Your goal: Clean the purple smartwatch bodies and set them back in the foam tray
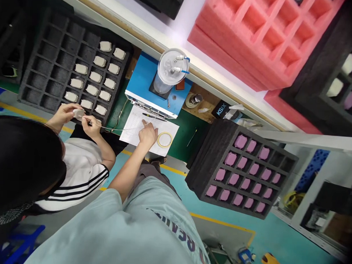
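My left hand (148,134) rests over a printed paper sheet (132,126), index finger stretched out and thumb apart, with nothing visible in its grasp. A dark pen (153,117) lies just above its fingertips. On the sheet's right side is a yellow ring (165,139). A thin pale tube or wire (118,129) runs from a co-worker's hands (91,126) toward my hand; whether I touch it is unclear. Between their fingers the co-worker holds a small white piece (78,113). My right hand is out of view.
A blue box-shaped device (140,78) carries a clear lidded canister (173,66). Dark foam trays hold white pieces (92,90) at left and pink pieces (242,162) at right. Red foam trays (225,45) stand on the upper shelf. A co-worker (79,178) sits close on my left.
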A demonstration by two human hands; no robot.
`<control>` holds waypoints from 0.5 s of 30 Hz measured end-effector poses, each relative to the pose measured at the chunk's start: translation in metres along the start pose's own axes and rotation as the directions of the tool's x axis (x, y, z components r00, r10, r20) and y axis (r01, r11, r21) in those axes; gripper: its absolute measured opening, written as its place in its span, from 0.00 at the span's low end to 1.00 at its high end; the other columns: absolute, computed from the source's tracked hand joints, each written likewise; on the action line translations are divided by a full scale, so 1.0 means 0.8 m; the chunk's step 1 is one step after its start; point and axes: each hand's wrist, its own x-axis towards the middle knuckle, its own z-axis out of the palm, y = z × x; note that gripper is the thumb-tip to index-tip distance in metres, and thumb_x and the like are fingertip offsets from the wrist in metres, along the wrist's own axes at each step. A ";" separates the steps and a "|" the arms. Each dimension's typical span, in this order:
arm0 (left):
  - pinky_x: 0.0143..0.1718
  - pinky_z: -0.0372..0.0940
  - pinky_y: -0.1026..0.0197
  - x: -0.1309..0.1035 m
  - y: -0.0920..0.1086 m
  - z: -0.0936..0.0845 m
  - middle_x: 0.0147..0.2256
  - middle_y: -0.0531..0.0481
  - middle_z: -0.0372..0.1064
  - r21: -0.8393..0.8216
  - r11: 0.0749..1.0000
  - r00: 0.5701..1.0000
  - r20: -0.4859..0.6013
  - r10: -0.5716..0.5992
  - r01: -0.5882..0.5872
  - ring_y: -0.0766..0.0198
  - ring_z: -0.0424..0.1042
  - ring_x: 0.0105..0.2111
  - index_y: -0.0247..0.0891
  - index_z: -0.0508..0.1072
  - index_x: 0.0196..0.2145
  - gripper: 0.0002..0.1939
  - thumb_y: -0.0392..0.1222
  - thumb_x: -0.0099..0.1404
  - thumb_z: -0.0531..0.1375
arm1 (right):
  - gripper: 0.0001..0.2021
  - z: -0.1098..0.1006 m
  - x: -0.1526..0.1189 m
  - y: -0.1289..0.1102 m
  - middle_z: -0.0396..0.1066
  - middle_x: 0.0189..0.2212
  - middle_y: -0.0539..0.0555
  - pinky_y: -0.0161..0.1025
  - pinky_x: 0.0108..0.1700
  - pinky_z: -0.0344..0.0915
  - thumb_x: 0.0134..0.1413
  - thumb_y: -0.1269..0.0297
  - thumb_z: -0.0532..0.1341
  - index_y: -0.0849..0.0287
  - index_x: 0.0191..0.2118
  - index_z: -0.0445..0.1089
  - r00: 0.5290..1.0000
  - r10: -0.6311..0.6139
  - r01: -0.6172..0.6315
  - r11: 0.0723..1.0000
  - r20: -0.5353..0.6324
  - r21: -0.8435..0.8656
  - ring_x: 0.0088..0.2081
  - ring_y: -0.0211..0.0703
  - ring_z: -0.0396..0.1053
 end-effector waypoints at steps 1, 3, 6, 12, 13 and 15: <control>0.60 0.66 0.42 0.014 -0.025 -0.032 0.65 0.37 0.68 -0.020 1.000 1.000 -0.002 -0.017 0.017 0.46 0.71 0.61 0.41 0.70 0.62 0.25 0.57 0.76 0.54 | 0.32 0.001 0.001 0.002 0.71 0.44 0.50 0.33 0.45 0.74 0.75 0.45 0.48 0.76 0.49 0.73 1.000 -0.005 0.005 1.000 -0.003 -0.010 0.37 0.32 0.75; 0.57 0.66 0.43 0.041 -0.069 -0.076 0.66 0.36 0.67 -0.068 0.997 0.999 0.015 -0.034 0.035 0.45 0.71 0.63 0.40 0.66 0.64 0.27 0.54 0.76 0.44 | 0.33 0.004 0.003 0.005 0.71 0.42 0.48 0.31 0.44 0.73 0.75 0.46 0.47 0.77 0.48 0.73 1.000 -0.008 0.008 0.999 0.000 -0.036 0.36 0.30 0.75; 0.56 0.66 0.44 0.071 -0.111 -0.092 0.68 0.36 0.65 -0.128 0.991 0.999 0.037 -0.036 0.040 0.46 0.70 0.64 0.38 0.63 0.66 0.31 0.50 0.72 0.42 | 0.36 0.011 0.007 0.011 0.70 0.44 0.48 0.30 0.47 0.72 0.75 0.46 0.43 0.81 0.49 0.72 1.000 -0.007 0.008 0.998 0.016 -0.061 0.39 0.29 0.75; 0.57 0.64 0.44 0.092 -0.140 -0.072 0.66 0.35 0.68 -0.200 0.980 0.999 0.043 -0.008 0.016 0.43 0.68 0.65 0.33 0.62 0.68 0.36 0.57 0.69 0.45 | 0.34 0.030 0.011 0.020 0.68 0.55 0.54 0.39 0.60 0.70 0.75 0.46 0.47 0.80 0.58 0.68 0.996 -0.029 0.035 0.997 0.081 -0.065 0.51 0.41 0.75; 0.57 0.63 0.44 0.091 -0.140 -0.072 0.64 0.35 0.70 -0.205 0.979 0.999 0.042 -0.005 0.013 0.42 0.69 0.64 0.34 0.62 0.68 0.38 0.61 0.68 0.48 | 0.35 0.031 0.011 0.020 0.67 0.56 0.54 0.39 0.61 0.68 0.75 0.47 0.46 0.81 0.59 0.67 0.996 -0.029 0.035 0.997 0.086 -0.067 0.52 0.41 0.75; 0.59 0.62 0.43 0.088 -0.138 -0.075 0.61 0.36 0.74 -0.209 0.978 0.999 0.034 -0.002 0.009 0.40 0.69 0.63 0.35 0.63 0.67 0.42 0.66 0.65 0.53 | 0.34 0.032 0.011 0.017 0.66 0.57 0.54 0.39 0.62 0.67 0.76 0.48 0.45 0.81 0.60 0.66 0.996 -0.032 0.038 0.997 0.086 -0.067 0.53 0.41 0.74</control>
